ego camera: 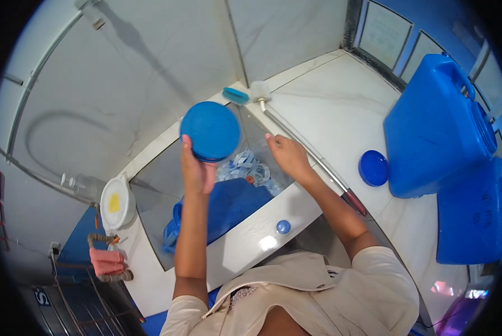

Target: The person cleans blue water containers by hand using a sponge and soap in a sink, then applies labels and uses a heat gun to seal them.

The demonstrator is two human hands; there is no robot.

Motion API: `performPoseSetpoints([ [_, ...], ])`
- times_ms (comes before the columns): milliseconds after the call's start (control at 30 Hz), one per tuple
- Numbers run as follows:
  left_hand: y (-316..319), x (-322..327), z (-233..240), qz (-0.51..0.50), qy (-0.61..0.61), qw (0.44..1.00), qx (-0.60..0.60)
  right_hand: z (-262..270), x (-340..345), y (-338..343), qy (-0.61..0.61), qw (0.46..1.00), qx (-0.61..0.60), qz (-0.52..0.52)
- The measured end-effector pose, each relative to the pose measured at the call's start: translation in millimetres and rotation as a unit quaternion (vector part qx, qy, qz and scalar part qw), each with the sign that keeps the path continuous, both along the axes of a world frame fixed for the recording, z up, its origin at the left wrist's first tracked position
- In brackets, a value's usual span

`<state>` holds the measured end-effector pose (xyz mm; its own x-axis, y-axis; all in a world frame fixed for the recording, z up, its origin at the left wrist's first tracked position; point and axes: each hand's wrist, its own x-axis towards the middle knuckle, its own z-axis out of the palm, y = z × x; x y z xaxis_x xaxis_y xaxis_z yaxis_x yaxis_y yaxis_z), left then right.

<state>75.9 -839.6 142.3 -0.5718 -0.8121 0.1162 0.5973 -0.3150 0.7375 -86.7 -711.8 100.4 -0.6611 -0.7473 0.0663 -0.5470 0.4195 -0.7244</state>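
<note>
A round blue plastic lid is held up over the sink in my left hand, its flat face turned towards me. To its right, my right hand hovers with curled fingers and the thumb raised. A tiny greenish spot shows at those fingers, too small to identify. Below both hands, a blue plastic jerrycan lies on its side in the grey sink basin, partly hidden by my left forearm. Beyond it sits a heap of pale, translucent plastic rings and strips.
A blue brush and a long-handled brush lie along the sink's edge. Large blue jerrycans stand at right beside a blue cap. A small blue cap rests on the front ledge. At left are a white tub and pink cloth.
</note>
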Motion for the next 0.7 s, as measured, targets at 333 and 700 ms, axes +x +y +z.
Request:
performPoseSetpoints([
  [333,-206,-26,-53,-0.027,-0.228,0.968,0.1,-100,-173,-1,0.283,0.927,0.192,-0.153],
  [700,-163,-22,-87,0.201,-0.559,0.581,-0.556,6,-14,-230,-0.331,0.883,-0.129,0.307],
])
